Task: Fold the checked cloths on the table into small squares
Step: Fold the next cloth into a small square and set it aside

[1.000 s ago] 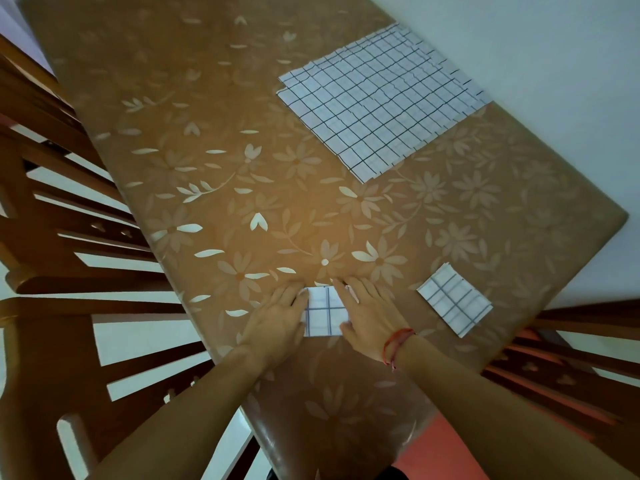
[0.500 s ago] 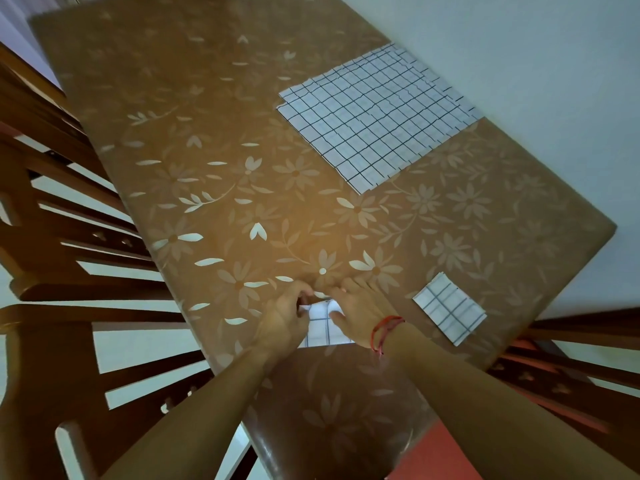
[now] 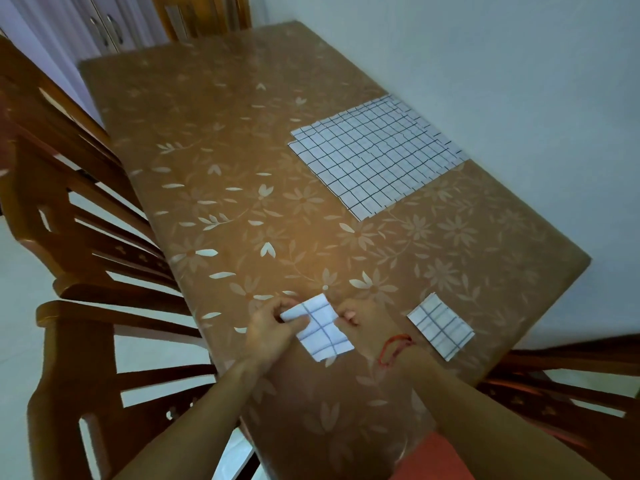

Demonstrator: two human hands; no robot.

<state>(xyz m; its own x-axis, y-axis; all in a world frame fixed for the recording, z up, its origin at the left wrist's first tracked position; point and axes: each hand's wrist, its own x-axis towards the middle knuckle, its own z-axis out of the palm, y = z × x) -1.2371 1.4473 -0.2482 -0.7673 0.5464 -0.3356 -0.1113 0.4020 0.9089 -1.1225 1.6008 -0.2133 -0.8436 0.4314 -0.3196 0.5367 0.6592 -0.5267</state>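
A small folded white cloth with a dark check [image 3: 320, 327] sits at the near edge of the table [image 3: 242, 188], slightly lifted. My left hand [image 3: 273, 329] pinches its left corner. My right hand [image 3: 360, 323] pinches its right side; a red thread is round that wrist. A second folded checked square [image 3: 440, 326] lies flat to the right. A stack of unfolded checked cloths [image 3: 375, 155] lies spread farther back near the wall.
The table has a brown floral cover. Wooden chairs stand at the left [image 3: 79, 258], the far end [image 3: 204, 15] and the near right [image 3: 568, 382]. A pale wall [image 3: 519, 81] runs along the table's right side.
Both hands went from pressing flat on the folded cloth to pinching its sides and lifting it. The head view has tilted up, showing more of the table's far end.
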